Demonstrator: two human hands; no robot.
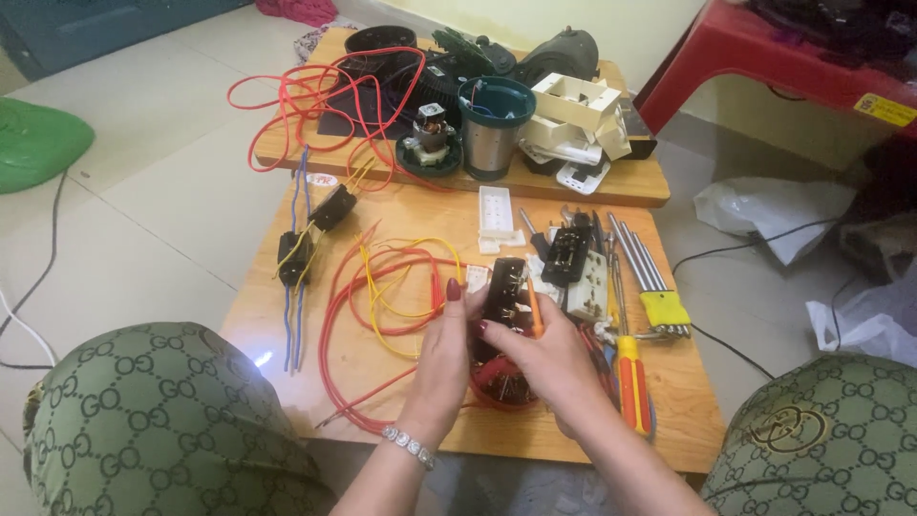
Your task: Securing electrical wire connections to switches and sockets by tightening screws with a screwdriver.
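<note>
Fingers (453,291) of the left hand (441,354) are closed round the left edge of a black switch module (503,291), gripping it upright just above the near wooden worktop (382,420). The right hand (546,368) clamps the module's right side with its fingers closed, and an orange-handled screwdriver (535,313) is pinched between them, lying against the module's face. A bracelet (409,446) circles the left wrist.

Taking the module as the landmark: to its left lie loops of red wire (334,325) and yellow wire (382,306), touching the worktop. Farther left sit two black sockets (310,234), joined by blue and yellow leads. Directly below the module, partly hidden by the hands, is one round red-rimmed part (501,392). Just right of it lie one more black module (565,256) and one white one (588,285), then one set of hex keys (650,277) in a yellow holder, and one red-and-yellow screwdriver (630,377). Behind it rests one white cover plate (495,210).

Beyond that stands a second wooden worktop (573,186), bearing one steel cup with a teal rim (495,129), one small motor (432,129), a tangle of red cable (315,96) and a heap of white plastic housings (578,124); their number I cannot tell. Two patterned green knees (162,420) frame the near edge.
</note>
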